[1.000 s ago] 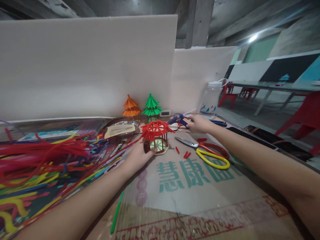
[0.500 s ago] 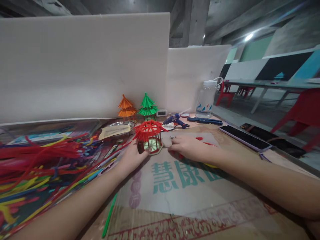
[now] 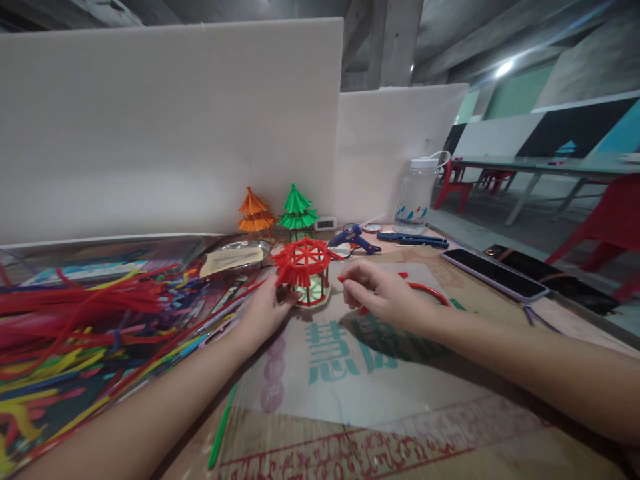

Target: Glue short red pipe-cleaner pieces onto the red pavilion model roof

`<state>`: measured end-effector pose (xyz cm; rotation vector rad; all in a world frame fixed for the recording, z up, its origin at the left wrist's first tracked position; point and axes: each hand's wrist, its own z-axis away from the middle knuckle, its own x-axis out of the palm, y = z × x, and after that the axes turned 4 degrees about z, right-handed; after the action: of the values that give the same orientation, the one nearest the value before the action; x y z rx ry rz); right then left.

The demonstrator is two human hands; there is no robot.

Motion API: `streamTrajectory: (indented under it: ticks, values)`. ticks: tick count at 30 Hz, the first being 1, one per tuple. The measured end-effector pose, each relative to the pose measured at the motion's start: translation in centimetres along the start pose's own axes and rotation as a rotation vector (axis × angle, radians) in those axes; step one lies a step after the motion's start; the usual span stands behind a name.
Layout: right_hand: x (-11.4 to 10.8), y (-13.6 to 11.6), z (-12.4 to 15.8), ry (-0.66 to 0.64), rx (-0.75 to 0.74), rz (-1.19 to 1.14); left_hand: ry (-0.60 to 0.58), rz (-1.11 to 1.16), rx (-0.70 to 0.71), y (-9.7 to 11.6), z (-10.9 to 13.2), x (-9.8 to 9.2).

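A small pavilion model with a spoked red roof, posts and a pale eight-sided base stands upright on the sheet in front of me. My left hand grips its base from the left, thumb at the front edge, the other fingers partly hidden behind. Just right of the model, apart from it, my right hand is raised with thumb and forefinger pinched on a short red piece of pipe cleaner. Beyond that hand a curved red strip lies on the sheet, partly covered by the hand.
Orange and green pagoda models stand behind. Nearby are a blue glue gun, a water bottle, a phone and a metal dish. Many coloured pipe cleaners fill the left side. A green stick lies in front.
My right hand has lifted off the sheet, its fingers now curled in a pinch on the small red piece. My left hand stays at the model's base.
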<state>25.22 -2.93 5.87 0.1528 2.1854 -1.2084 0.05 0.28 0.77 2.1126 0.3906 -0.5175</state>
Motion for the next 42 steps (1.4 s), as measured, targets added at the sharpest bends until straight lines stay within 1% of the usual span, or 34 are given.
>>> streamTrajectory:
  ticks: [3, 7, 11, 14, 18, 27, 36, 42]
  values:
    - [0.0, -0.8, -0.1, 0.045, 0.087, -0.158, -0.015, 0.018, 0.022, 0.2, 0.0, 0.0]
    - [-0.1, -1.6, 0.0, 0.105, 0.146, -0.210, 0.004, -0.013, 0.050, -0.1, 0.0, 0.1]
    - [0.0, -1.4, 0.0, 0.120, 0.120, -0.174, -0.006, -0.023, 0.078, -0.1, 0.1, 0.0]
    - [0.3, -0.7, 0.0, 0.117, 0.091, -0.175, -0.020, -0.079, 0.115, 0.1, 0.2, -0.1]
    - [0.9, 0.2, 0.0, 0.129, 0.082, -0.193, -0.013, -0.142, 0.114, 0.1, 0.4, -0.3]
    - [1.3, 0.3, 0.0, 0.104, 0.108, -0.177, -0.021, -0.181, 0.110, 0.1, 0.5, -0.3]
    - [1.4, -0.2, -0.2, 0.044, 0.296, -0.370, -0.014, -0.192, 0.128, 0.2, 0.6, -0.4]
    - [1.6, -0.1, -0.3, 0.030, 0.347, -0.448, -0.016, -0.213, 0.109, 0.3, 0.6, -0.4]
